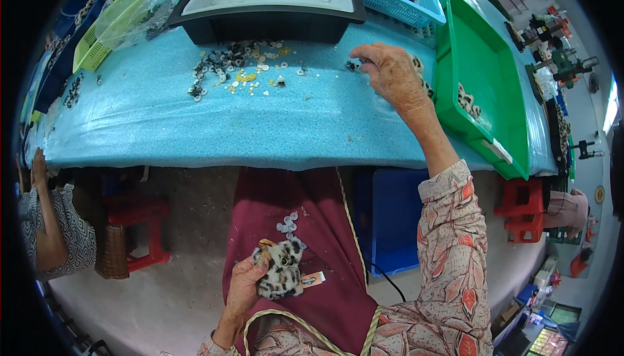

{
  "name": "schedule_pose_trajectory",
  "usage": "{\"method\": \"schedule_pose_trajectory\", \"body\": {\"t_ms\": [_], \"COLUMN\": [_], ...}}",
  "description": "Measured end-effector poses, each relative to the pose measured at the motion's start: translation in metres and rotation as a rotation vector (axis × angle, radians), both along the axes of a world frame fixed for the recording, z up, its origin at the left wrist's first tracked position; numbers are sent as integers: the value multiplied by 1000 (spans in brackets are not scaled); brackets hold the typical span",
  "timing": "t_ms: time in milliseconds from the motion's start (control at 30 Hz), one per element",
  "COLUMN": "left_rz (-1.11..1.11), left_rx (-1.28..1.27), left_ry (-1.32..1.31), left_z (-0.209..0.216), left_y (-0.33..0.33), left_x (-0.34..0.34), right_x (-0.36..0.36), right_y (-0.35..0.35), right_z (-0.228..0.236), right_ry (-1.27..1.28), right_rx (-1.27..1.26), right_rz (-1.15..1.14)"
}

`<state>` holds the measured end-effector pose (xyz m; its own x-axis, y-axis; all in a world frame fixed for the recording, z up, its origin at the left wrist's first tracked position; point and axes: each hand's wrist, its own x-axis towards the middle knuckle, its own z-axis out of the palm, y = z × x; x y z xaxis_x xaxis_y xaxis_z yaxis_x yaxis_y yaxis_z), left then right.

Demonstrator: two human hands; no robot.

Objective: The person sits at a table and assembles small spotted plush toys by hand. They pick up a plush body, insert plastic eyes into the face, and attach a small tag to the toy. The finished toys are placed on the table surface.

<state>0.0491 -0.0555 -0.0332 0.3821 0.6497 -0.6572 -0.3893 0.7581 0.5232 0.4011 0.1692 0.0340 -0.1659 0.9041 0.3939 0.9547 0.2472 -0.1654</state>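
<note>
Low over my lap, my left hand [245, 283] is closed on a small spotted plush toy [281, 271], white with black and tan patches. A paper tag [312, 280] hangs from the toy's side. Several pale translucent discs [288, 224] lie on my maroon apron just above it. My right hand [392, 73] is stretched out over the blue-covered table, thumb and index finger apart. Beside its fingertips sits a small dark piece [351, 66], apparently not gripped. Another spotted plush piece [418, 65] is partly hidden behind this hand.
A pile of small black, white and yellow parts [240, 70] spreads across the blue table [292, 128]. Behind it stands a black tray [266, 29]; a blue basket [426, 8] is beside that. A green tray [484, 63] holds plush pieces at right. Another person's arm [49, 219] shows at far left.
</note>
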Motion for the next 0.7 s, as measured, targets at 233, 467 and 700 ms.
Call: {"method": "schedule_pose_trajectory", "body": {"t_ms": [233,467,700], "left_rz": [35,81,146], "left_rx": [5,-177,-271], "left_ry": [-5,-38,-72], "left_z": [0,2,-3], "left_y": [0,10,2], "left_x": [-3,-3,-6], "right_x": [-13,-44,-134], "right_y": [22,-51,-171], "right_z": [-5,5,-47], "right_ry": [-161,672,1593], "right_rx": [-134,-258,-1046], "right_rz": [-127,175,206]}}
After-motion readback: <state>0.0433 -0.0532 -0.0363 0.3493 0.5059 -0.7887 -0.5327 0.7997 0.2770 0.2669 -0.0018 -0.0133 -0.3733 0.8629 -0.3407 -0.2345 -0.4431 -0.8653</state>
